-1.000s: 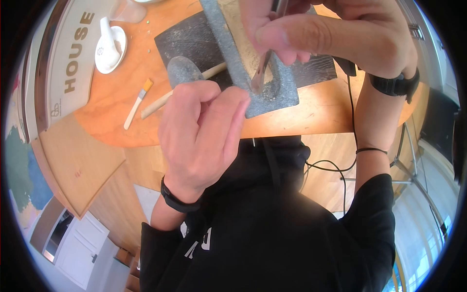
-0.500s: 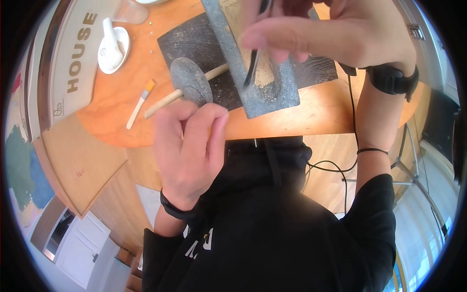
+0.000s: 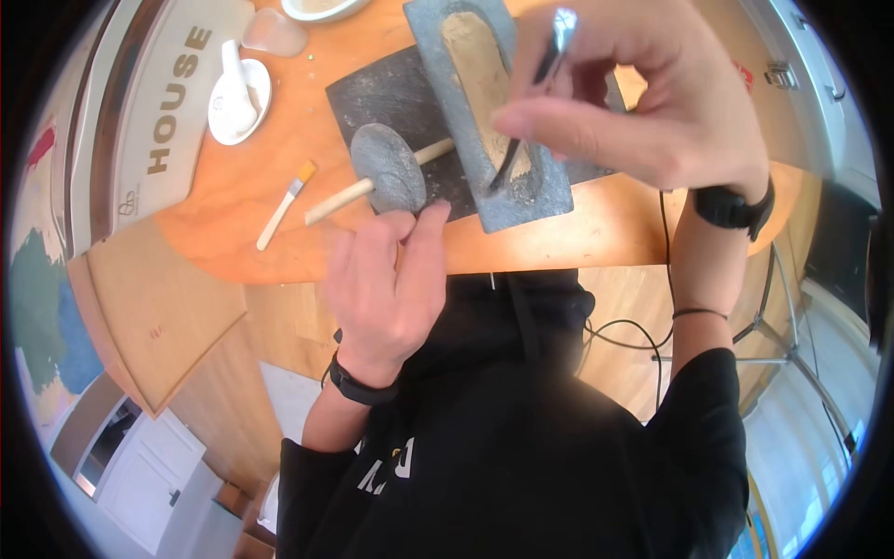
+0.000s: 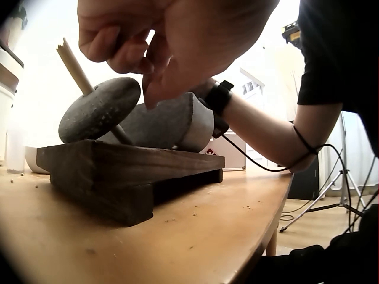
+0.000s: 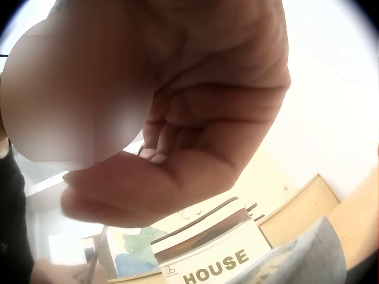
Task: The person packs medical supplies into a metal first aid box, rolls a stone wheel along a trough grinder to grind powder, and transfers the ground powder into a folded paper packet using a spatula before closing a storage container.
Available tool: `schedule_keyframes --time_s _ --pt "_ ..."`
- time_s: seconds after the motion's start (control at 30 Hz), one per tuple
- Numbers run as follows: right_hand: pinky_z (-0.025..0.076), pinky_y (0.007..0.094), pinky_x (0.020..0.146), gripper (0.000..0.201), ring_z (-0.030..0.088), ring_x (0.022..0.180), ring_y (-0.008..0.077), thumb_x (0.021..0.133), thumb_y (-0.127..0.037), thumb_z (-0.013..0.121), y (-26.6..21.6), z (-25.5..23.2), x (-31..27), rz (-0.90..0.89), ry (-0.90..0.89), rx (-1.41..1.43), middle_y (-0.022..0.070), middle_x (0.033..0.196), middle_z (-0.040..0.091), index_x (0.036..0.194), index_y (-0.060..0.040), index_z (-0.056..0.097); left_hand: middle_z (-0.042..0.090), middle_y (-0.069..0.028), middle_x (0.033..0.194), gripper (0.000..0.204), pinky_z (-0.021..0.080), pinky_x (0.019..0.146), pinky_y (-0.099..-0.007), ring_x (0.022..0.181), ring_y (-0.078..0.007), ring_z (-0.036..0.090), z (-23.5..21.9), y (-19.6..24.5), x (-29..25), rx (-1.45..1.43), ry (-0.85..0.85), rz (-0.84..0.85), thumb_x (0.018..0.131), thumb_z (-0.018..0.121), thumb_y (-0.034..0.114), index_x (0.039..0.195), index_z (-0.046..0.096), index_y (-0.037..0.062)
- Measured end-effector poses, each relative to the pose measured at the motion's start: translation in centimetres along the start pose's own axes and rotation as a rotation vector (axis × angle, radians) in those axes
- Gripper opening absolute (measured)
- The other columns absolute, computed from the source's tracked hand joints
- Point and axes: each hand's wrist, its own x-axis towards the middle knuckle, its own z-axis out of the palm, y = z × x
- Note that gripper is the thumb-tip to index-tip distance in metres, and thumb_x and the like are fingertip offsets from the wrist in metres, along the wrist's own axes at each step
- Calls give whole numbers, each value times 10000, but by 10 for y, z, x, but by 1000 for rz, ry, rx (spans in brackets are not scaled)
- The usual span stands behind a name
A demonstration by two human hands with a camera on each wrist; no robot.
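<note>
My right hand (image 3: 643,102) pinches a slim metal tool (image 3: 504,175) with a narrow flattened, spoon-like tip. That tip is at the near end of a grey stone trough (image 3: 526,212), beside the tan powder (image 3: 480,65) lying in its hollow. Left of the trough, a stone grinding wheel (image 3: 389,168) on a wooden rod (image 3: 340,201) leans over a dark wooden stand (image 4: 118,168). My left hand (image 3: 386,279) hovers by the wheel, fingers loosely bent and thumb near the index finger, with nothing visible between them. The right wrist view shows the curled right fingers (image 5: 195,148) close up.
A flat brush (image 3: 284,207) with yellow bristles lies left on the wooden table (image 3: 219,238). Beyond it are a white dish (image 3: 261,79) holding a white pestle-like piece, a clear cup (image 3: 275,33) and a bowl (image 3: 326,7). A "HOUSE" panel (image 3: 182,102) stands left; a black cable (image 3: 667,233) hangs right.
My left hand has drawn back from the trough's edge toward the wheel. My right hand keeps the metal tool, whose tip has shifted within the trough's near end. The view has shifted slightly.
</note>
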Motion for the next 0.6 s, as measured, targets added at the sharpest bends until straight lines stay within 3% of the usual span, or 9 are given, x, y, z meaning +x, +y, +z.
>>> schedule_keyframes --time_s 0.07,0.1,0.13,0.2,0.27,0.33,0.4,0.53,0.6 --pt "380 182 487 102 607 645 46 912 -96 690 0 -2 -10 69 -29 -149 26 755 678 931 4 699 545 -47 793 171 328 515 -291 605 -152 484 -3 1 -1 4 7 29 698 726 -49 857 698 7" --pt "404 208 509 53 606 627 81 866 -47 713 0 7 -19 100 163 -125 42 736 667 852 1 694 546 -45 789 166 327 512 -291 599 -153 490 -4 1 -4 -28 21 72 703 716 -41 861 696 3" --pt "404 208 509 53 606 627 81 866 -47 713 2 14 -27 102 164 -130 42 736 667 852 1 694 547 -43 785 162 326 509 -292 593 -154 495 -6 2 -7 -61 35 116 707 705 -34 866 695 -1" --pt "441 241 561 30 601 637 119 828 -9 724 10 25 -45 30 384 57 66 742 669 820 2 697 527 -35 754 147 328 509 -291 582 -154 501 -7 10 -11 -216 -14 222 742 691 1 888 691 -1" --pt "356 192 475 39 553 571 39 822 -3 759 17 39 -57 -10 363 86 38 801 706 852 -11 735 528 -17 739 137 387 521 -309 606 -157 541 -10 31 -9 -348 -192 315 746 695 32 877 654 37" --pt "348 192 484 34 541 582 33 812 13 758 23 49 -64 -3 376 28 35 800 701 827 -2 731 468 -8 723 67 384 545 -287 614 -135 513 2 48 -15 -443 -391 436 778 654 85 826 618 55" --pt "334 196 488 50 518 586 30 795 33 762 27 59 -70 48 667 136 39 791 694 819 -2 735 418 -2 705 74 380 571 -276 621 -124 479 13 69 -19 -439 -537 540 778 626 132 773 579 75" --pt "336 204 511 73 505 606 44 801 41 752 19 58 -78 33 534 -5 49 821 685 870 19 738 431 -2 697 79 354 564 -271 631 -121 467 28 95 -33 -440 -571 675 765 604 151 735 570 86" --pt "340 202 526 76 506 619 45 804 43 751 21 58 -83 64 658 30 45 828 683 875 22 735 435 -5 697 87 343 563 -272 632 -125 466 28 102 -41 -487 -547 658 756 605 147 707 557 94"
